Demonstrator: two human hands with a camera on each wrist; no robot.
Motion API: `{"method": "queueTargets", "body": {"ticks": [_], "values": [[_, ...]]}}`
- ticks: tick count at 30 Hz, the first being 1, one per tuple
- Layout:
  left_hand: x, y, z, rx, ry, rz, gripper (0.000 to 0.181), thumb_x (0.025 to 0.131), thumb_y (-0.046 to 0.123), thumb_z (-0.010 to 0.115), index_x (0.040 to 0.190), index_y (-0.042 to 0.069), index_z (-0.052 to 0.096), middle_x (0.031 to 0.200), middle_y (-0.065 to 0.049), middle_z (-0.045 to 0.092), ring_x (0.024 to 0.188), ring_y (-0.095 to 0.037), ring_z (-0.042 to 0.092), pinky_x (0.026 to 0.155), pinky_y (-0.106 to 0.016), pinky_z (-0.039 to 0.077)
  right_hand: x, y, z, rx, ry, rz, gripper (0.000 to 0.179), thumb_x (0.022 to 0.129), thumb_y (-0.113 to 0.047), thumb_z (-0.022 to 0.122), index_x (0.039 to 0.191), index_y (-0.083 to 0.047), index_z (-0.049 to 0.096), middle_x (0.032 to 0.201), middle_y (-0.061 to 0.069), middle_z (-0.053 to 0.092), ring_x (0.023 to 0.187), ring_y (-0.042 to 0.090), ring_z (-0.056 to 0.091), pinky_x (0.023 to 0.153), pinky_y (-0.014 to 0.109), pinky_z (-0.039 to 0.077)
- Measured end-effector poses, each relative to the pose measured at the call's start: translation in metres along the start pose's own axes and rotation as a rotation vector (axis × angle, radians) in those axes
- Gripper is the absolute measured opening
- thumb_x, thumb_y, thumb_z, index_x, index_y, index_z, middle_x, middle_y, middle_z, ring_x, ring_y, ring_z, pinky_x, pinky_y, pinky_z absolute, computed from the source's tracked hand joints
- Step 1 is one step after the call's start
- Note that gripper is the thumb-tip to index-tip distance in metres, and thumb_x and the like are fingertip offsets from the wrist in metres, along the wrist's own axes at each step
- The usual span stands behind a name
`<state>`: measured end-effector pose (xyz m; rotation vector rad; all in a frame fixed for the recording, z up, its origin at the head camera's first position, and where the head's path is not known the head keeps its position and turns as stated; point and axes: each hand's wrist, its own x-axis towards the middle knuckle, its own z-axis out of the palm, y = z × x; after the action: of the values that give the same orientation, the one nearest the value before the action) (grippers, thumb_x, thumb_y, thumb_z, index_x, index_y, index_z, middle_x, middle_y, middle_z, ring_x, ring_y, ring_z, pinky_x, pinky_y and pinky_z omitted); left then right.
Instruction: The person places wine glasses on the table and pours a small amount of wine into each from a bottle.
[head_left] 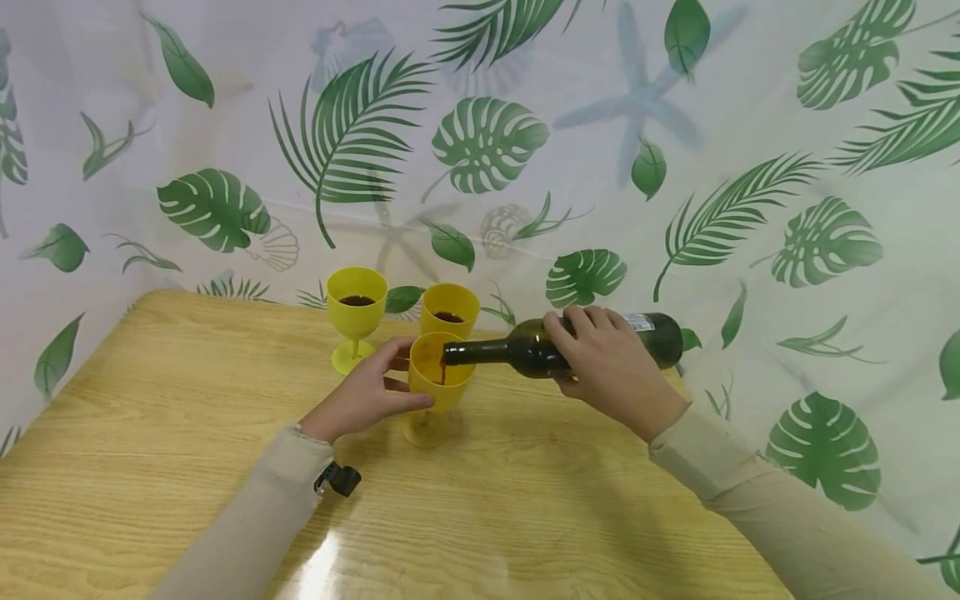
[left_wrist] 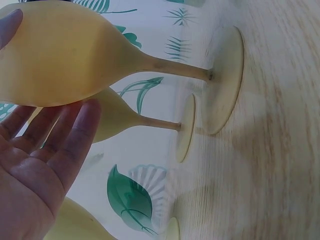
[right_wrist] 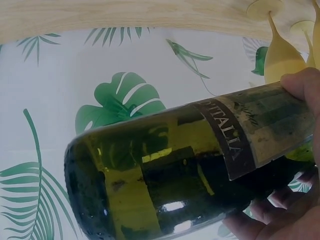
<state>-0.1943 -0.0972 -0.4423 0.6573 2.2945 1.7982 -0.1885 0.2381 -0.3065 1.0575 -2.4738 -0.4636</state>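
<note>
My right hand point(head_left: 611, 367) grips a dark green wine bottle point(head_left: 528, 348) by its body, tilted with the neck toward the left. A thin dark red stream runs from its mouth into a yellow goblet point(head_left: 450, 398). Around that goblet's bowl lies my left hand point(head_left: 367, 398), the thumb on the near side and the fingers behind. The goblet's foot point(left_wrist: 227, 85) rests at the tabletop in the left wrist view. The bottle's label point(right_wrist: 272, 125) faces the right wrist camera.
Two more yellow goblets hold dark liquid: one at the back left point(head_left: 356, 321) and one directly behind point(head_left: 453, 300) the front goblet. All stand on a wood-grain table point(head_left: 187, 400). A leaf-printed white curtain point(head_left: 510, 242) hangs along the table's far edge.
</note>
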Motion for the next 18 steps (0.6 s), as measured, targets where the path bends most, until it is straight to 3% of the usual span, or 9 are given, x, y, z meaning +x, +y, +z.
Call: {"method": "queueTargets", "body": {"ticks": [18], "values": [[0.0006,-0.0008,-0.0009,-0.004,-0.007,0.021,0.077,0.087,0.032,0.086,0.151,0.021,0.044,0.146,-0.002,0.053,0.131,-0.027,0.054,0.104,-0.046,0.054,0.001,-0.0007,-0.0041,-0.007,-0.011,-0.003,0.073,0.077,-0.037,0.091,0.13,-0.006,0.051,0.112,0.015,0.057,0.106,0.038,0.06,0.096,0.053,0.054]]}}
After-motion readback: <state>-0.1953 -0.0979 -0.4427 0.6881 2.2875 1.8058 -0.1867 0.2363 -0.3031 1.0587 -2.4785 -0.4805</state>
